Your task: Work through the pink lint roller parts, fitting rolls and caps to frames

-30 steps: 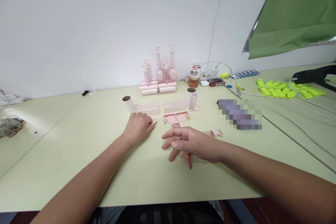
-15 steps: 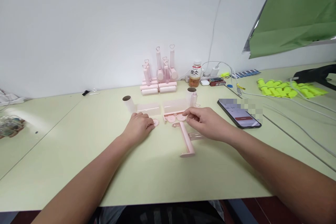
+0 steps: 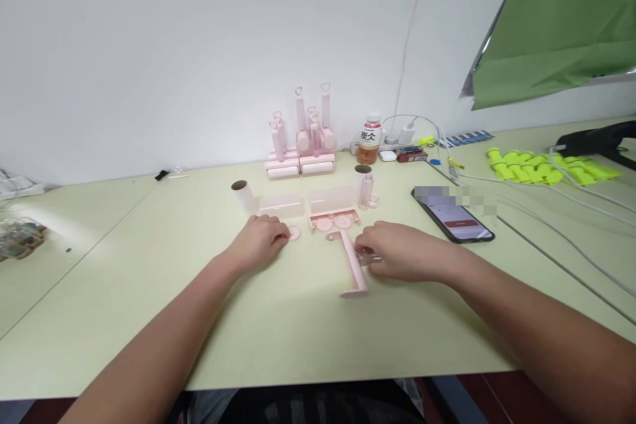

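Note:
My left hand (image 3: 259, 240) rests on the table, fingers curled together, their tips at the edge of a small round pink disc (image 3: 295, 232). My right hand (image 3: 397, 250) is closed around the clear handle (image 3: 368, 258) of a pink lint roller frame (image 3: 354, 268), which lies on the table. Part of the handle is hidden under my fingers. Just beyond the frame, a pink tray-like part (image 3: 334, 220) holds two round discs. Behind it lie two translucent pink covers (image 3: 281, 205), and a clear pink handle piece (image 3: 366, 192) stands upright to their right.
White rolls with cardboard cores (image 3: 243, 196) stand at both ends of the covers. Assembled pink lint rollers (image 3: 301, 159) are grouped by the wall, with a bottle (image 3: 369, 140) beside them. A phone (image 3: 453, 215), white cables (image 3: 561, 182) and yellow pieces (image 3: 546, 169) lie right.
My right hand has come down and nearer from beside the tray-like part and taken hold of the clear handle. The left hand has barely moved.

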The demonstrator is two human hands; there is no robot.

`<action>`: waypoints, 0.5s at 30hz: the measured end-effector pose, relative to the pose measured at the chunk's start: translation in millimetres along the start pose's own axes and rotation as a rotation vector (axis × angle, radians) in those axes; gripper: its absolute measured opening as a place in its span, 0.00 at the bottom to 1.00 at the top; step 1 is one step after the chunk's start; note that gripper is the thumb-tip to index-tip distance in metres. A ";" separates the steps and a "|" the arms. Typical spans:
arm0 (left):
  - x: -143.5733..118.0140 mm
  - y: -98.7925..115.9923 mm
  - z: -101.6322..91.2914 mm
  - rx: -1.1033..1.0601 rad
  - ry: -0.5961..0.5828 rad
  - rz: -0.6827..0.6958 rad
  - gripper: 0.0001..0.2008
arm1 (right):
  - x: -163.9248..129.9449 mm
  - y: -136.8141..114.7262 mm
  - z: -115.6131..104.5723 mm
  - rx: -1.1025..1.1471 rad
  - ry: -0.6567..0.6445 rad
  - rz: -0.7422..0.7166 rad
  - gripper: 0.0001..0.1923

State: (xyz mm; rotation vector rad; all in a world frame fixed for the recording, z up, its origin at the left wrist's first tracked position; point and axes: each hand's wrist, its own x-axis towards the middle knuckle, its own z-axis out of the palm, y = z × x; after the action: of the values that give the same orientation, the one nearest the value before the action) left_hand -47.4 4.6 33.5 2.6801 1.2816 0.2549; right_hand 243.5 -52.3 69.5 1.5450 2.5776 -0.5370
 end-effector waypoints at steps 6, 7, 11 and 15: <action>-1.4 4.0 -4.6 -0.119 0.050 0.010 0.13 | 1.0 -6.4 0.6 0.081 0.015 -0.080 0.04; -2.2 8.7 -6.5 -0.197 0.088 -0.029 0.13 | 0.9 -8.5 0.9 0.121 0.041 -0.124 0.05; -7.5 38.1 -12.3 -0.709 0.101 -0.161 0.17 | 1.7 -18.9 6.0 0.292 0.245 -0.366 0.06; -11.4 63.5 -9.0 -1.110 -0.169 -0.032 0.18 | 4.4 -25.9 14.7 0.363 0.383 -0.405 0.06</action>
State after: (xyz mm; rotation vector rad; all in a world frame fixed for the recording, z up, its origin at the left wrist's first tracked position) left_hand -8.5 -43.0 55.0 1.6790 0.7618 0.5261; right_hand 217.4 -64.7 61.1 1.3138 3.2724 -0.8602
